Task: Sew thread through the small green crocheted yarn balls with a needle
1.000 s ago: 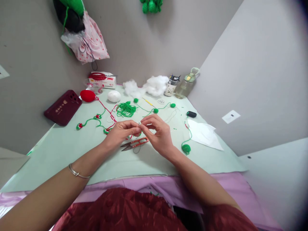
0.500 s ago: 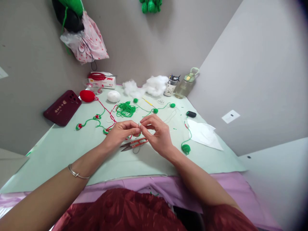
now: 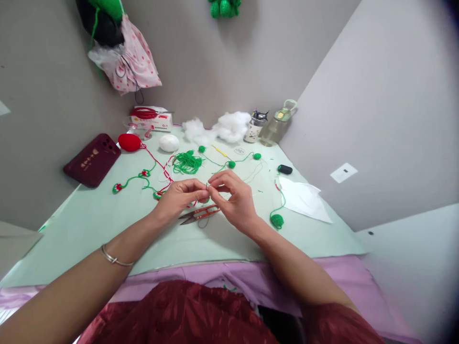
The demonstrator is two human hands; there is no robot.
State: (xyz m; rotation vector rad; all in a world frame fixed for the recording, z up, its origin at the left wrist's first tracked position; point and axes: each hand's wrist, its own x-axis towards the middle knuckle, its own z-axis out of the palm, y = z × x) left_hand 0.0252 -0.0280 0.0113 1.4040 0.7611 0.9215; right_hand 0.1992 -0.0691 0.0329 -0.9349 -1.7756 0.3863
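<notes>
My left hand is closed in a pinch, and a thin upright sliver that looks like a needle shows at its fingertips. Against it my right hand has its thumb and forefinger together; what they pinch is too small to make out. Just below both hands lie orange-handled thread snips, partly covered, beside a loop of dark thread. Left of my left hand are small red, white and green crocheted pieces joined by green yarn. A bundle of green yarn lies beyond it.
White stuffing sits along the wall, near a pen cup and a water bottle. A red yarn ball, a white ball and a phone are to the left. White paper and a green piece lie right.
Both hands stay fingertip to fingertip in nearly the same place, with only a very slight shift of the right fingers. Nothing on the table has moved.
</notes>
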